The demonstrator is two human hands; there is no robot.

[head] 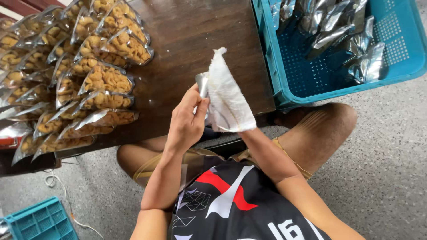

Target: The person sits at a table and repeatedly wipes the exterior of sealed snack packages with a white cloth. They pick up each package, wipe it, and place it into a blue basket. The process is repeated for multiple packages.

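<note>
A dark wooden worktop (187, 40) is standing on a speckled grey floor (382, 155), and a person is sitting at its near edge. The left hand (187, 122) is closing its fingers around a silver pouch (202, 84), holding it upright just above the worktop edge. The right hand (231, 106) is lying hidden under a white cloth (229, 95) that is wrapping it and pressing against the pouch, so I cannot tell how its fingers are standing. Rows of clear-fronted snack bags (89, 75) are lying overlapped across the left part of the worktop. A blue crate (400, 58) is sitting on the floor to the right, holding loose silver pouches. Another blue crate (40, 220) is showing at the lower left corner.
</note>
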